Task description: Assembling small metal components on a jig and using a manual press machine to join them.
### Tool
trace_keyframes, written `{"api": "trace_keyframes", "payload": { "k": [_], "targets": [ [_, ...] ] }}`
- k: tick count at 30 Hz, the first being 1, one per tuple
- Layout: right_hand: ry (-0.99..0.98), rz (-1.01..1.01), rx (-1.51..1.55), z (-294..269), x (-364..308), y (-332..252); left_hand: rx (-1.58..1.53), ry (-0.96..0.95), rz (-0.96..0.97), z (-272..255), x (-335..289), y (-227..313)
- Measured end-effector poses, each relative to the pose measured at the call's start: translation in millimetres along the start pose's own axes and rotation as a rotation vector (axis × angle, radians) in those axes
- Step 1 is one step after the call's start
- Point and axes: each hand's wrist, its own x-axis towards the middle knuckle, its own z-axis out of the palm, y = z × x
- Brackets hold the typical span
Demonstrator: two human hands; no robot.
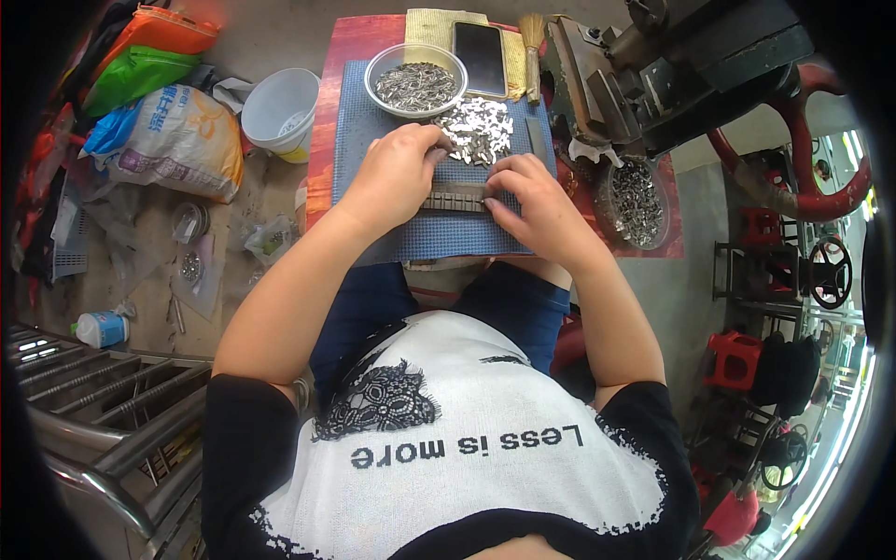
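A slotted metal bar [455, 201] with a row of small pieces along it lies crosswise on the blue ribbed mat [420, 246]. At its right end, the bent thumb and fingers of my right hand [539, 207] grip the bar. My left hand [397, 175] is over the mat, thumb and fingertips pinched together beside a pile of small shiny metal plates [481, 126]. Whatever that pinch holds is too small to make out. Behind the left hand stands a clear plastic bowl [371, 86] filled with small metal pins.
A phone [479, 61] lies on a yellow cloth, with a brush [531, 47] beside it. A flat metal strip [536, 140] rests right of the pile. Farther right are a dark machine [691, 79] and a tub [667, 217] of metal parts. A white bucket [271, 103] stands left.
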Motion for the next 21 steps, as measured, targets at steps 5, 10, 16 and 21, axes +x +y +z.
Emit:
{"api": "trace_keyframes", "payload": {
  "k": [5,10,16,21],
  "targets": [
    [-0.035,0.021,-0.001,2,2,-5,-0.034,-0.038,-0.085,-6,-4,2],
    [-0.026,0.032,-0.032,3,2,-9,-0.08,-0.078,-0.151,-12,-6,-1],
    [-0.028,-0.016,-0.103,3,5,-13,0.177,-0.024,0.047,-8,-7,-13],
    [-0.018,0.0,-0.121,2,5,-11,0.271,-0.043,-0.022,-7,-11,-20]
  ]
}}
